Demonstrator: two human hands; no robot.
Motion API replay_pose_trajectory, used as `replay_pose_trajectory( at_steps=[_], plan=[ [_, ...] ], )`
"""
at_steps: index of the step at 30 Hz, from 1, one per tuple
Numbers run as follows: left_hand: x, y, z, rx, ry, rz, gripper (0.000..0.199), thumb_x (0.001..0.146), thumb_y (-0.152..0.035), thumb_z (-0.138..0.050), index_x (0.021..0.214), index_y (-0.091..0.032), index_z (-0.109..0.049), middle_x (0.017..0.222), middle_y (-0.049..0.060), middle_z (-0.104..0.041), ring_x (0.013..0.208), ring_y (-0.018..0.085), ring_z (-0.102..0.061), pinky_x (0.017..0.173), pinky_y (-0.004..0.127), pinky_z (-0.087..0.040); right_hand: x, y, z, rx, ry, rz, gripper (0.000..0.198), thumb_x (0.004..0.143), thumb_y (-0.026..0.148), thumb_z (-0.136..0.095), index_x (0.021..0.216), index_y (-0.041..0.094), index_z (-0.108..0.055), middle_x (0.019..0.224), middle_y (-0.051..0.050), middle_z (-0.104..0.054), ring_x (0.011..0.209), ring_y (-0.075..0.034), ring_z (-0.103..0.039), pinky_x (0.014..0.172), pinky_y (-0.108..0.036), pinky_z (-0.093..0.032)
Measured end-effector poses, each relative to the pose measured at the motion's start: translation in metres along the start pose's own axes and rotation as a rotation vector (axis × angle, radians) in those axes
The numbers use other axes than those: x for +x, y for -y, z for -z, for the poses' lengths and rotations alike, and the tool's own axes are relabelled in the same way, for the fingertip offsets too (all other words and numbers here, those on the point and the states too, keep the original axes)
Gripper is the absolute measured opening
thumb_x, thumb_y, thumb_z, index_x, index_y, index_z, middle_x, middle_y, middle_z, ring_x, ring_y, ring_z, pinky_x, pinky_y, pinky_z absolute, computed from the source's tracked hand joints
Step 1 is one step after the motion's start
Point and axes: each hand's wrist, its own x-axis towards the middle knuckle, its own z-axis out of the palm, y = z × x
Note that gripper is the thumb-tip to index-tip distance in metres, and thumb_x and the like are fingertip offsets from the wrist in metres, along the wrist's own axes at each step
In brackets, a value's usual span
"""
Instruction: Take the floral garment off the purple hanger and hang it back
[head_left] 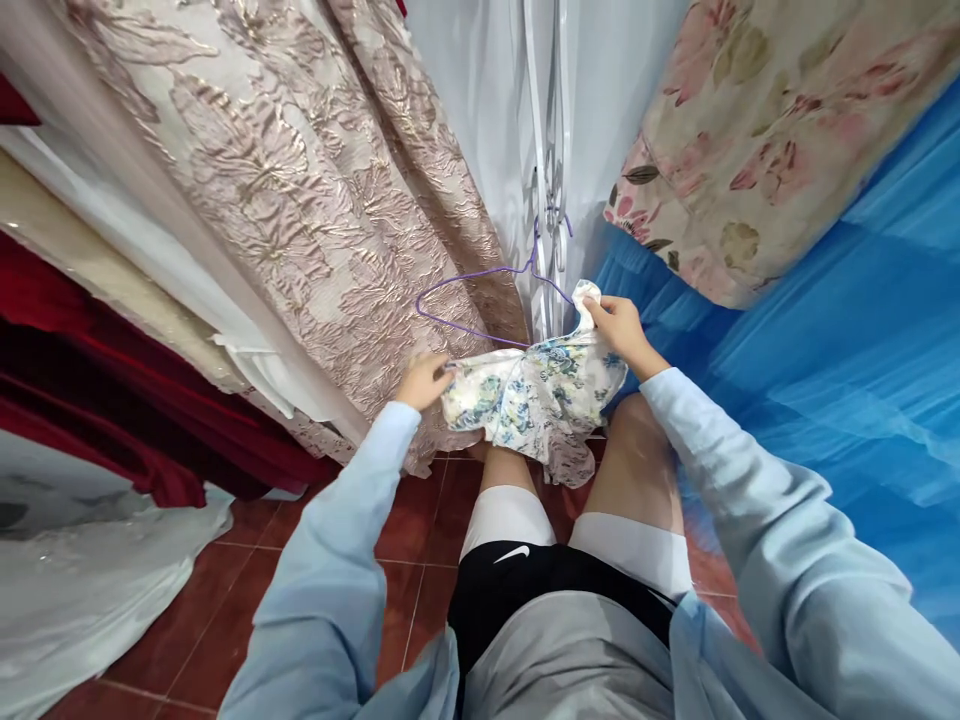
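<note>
A small white garment with a blue and green floral print (pixel 517 395) hangs between my hands, just above my knees. My left hand (pixel 424 381) pinches its left edge. At the upper right, my right hand (pixel 621 328) grips a ruffled strap or shoulder of it between thumb and fingers. A purple wire hanger (pixel 469 275) sits behind the garment, its right arm running toward the strap and its left arm bare. The hanger's hook is up against white straps or rails (pixel 551 150). Whether the hook rests on them I cannot tell.
A pink embossed floral gown (pixel 300 200) hangs at the left, with dark red fabric (pixel 97 390) beyond it. On the right hang a cream floral cloth (pixel 780 140) and blue tulle (pixel 840 400). White sheer fabric (pixel 97 600) trails onto the red tiled floor (pixel 247 590).
</note>
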Motion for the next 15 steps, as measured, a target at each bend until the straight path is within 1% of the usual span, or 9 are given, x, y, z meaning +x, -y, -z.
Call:
replay_pose_trajectory(
  at_steps=[2, 4, 6, 7, 9, 10, 12, 14, 15],
  plan=[
    [0.028, 0.005, 0.012, 0.107, -0.044, 0.021, 0.019, 0.085, -0.027, -0.056, 0.097, -0.020, -0.069, 0.097, 0.012, -0.067, 0.106, 0.032, -0.055, 0.096, 0.045, -0.042, 0.000, 0.003, 0.002, -0.004, 0.024, -0.005, 0.052, 0.088, 0.063, -0.054, 0.058, 0.022, -0.043, 0.056, 0.004, -0.034, 0.058, -0.012, -0.030, 0.055, -0.028, -0.024],
    [0.053, 0.002, 0.023, 0.186, -0.076, 0.047, 0.018, 0.087, -0.026, -0.053, 0.096, -0.021, -0.068, 0.101, 0.012, -0.067, 0.113, 0.034, -0.053, 0.101, 0.048, -0.040, -0.002, 0.006, 0.002, -0.009, 0.049, -0.011, 0.055, 0.087, 0.067, -0.052, 0.058, 0.023, -0.041, 0.056, 0.004, -0.032, 0.058, -0.012, -0.029, 0.055, -0.028, -0.023],
    [0.073, -0.002, 0.031, 0.226, -0.098, 0.068, 0.019, 0.087, -0.024, -0.052, 0.097, -0.021, -0.068, 0.105, 0.014, -0.068, 0.115, 0.036, -0.052, 0.101, 0.050, -0.039, -0.004, 0.010, 0.000, -0.009, 0.072, -0.021, 0.058, 0.088, 0.072, -0.050, 0.058, 0.024, -0.037, 0.057, 0.004, -0.029, 0.058, -0.011, -0.027, 0.054, -0.028, -0.022],
    [0.081, -0.004, 0.034, 0.220, -0.115, 0.080, 0.022, 0.087, -0.023, -0.051, 0.101, -0.021, -0.068, 0.107, 0.014, -0.068, 0.114, 0.036, -0.053, 0.101, 0.050, -0.040, -0.006, 0.011, -0.001, -0.007, 0.085, -0.026, 0.060, 0.088, 0.074, -0.048, 0.058, 0.024, -0.034, 0.057, 0.005, -0.028, 0.057, -0.011, -0.026, 0.054, -0.028, -0.022],
    [0.092, -0.005, 0.038, 0.150, -0.155, 0.125, 0.037, 0.086, -0.017, -0.049, 0.120, -0.018, -0.064, 0.109, 0.016, -0.069, 0.107, 0.035, -0.058, 0.097, 0.047, -0.043, -0.011, 0.016, -0.005, 0.007, 0.118, -0.025, 0.063, 0.088, 0.078, -0.045, 0.059, 0.024, -0.032, 0.058, 0.005, -0.026, 0.057, -0.011, -0.025, 0.054, -0.028, -0.021],
    [0.096, -0.005, 0.038, 0.103, -0.172, 0.155, 0.048, 0.085, -0.015, -0.049, 0.132, -0.015, -0.058, 0.108, 0.017, -0.069, 0.103, 0.033, -0.061, 0.095, 0.045, -0.044, -0.014, 0.018, -0.006, 0.019, 0.137, -0.022, 0.064, 0.088, 0.080, -0.043, 0.060, 0.024, -0.032, 0.058, 0.004, -0.027, 0.058, -0.011, -0.025, 0.054, -0.028, -0.021],
    [0.101, -0.004, 0.038, 0.019, -0.188, 0.199, 0.069, 0.083, -0.011, -0.049, 0.152, -0.012, -0.040, 0.105, 0.016, -0.071, 0.096, 0.031, -0.065, 0.093, 0.043, -0.046, -0.020, 0.021, -0.008, 0.046, 0.176, -0.016, 0.066, 0.087, 0.083, -0.041, 0.061, 0.023, -0.034, 0.059, 0.004, -0.029, 0.059, -0.011, -0.027, 0.054, -0.028, -0.022],
    [0.103, -0.003, 0.038, -0.035, -0.192, 0.212, 0.081, 0.083, -0.010, -0.051, 0.160, -0.012, -0.027, 0.106, 0.015, -0.073, 0.096, 0.031, -0.067, 0.095, 0.043, -0.046, -0.025, 0.023, -0.008, 0.068, 0.210, -0.005, 0.066, 0.086, 0.084, -0.043, 0.063, 0.022, -0.039, 0.060, 0.004, -0.033, 0.060, -0.011, -0.029, 0.054, -0.027, -0.023],
    [0.104, -0.003, 0.037, -0.050, -0.195, 0.210, 0.084, 0.083, -0.010, -0.052, 0.162, -0.013, -0.024, 0.108, 0.015, -0.073, 0.099, 0.031, -0.067, 0.097, 0.043, -0.046, -0.028, 0.024, -0.008, 0.074, 0.219, 0.003, 0.066, 0.086, 0.083, -0.044, 0.064, 0.021, -0.041, 0.061, 0.004, -0.034, 0.060, -0.011, -0.030, 0.054, -0.027, -0.024]
  ],
)
